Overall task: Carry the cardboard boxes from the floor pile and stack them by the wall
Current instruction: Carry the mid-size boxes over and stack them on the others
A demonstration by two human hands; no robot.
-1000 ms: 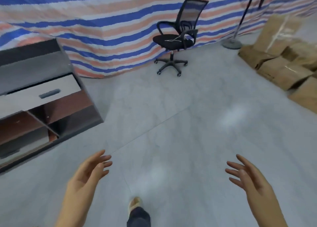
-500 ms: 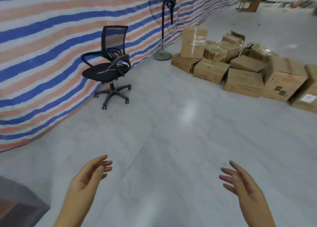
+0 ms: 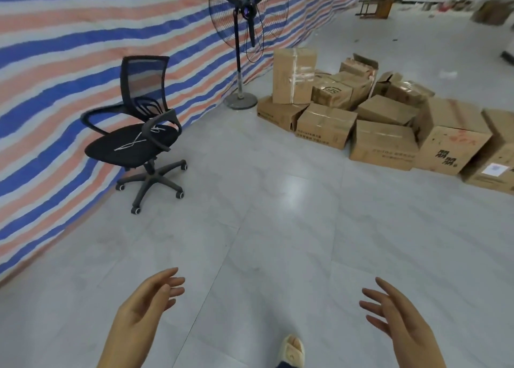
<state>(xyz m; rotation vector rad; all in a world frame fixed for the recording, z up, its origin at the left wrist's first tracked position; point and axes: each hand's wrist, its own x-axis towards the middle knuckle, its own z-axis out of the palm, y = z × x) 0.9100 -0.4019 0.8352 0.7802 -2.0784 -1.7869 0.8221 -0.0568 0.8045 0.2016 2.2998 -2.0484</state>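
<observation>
Both hands are raised over the grey tiled floor (image 3: 278,228) and hold nothing. The left hand (image 3: 144,303) and right hand (image 3: 397,317) have fingers loosely extended and spread apart (palms facing each other). The pile of cardboard boxes (image 3: 383,123) lies on the floor well beyond the hands, just beside the pedestal fan (image 3: 244,20). A black office chair (image 3: 139,128) stands near the fan, against the striped tarpaulin wall (image 3: 69,61).
</observation>
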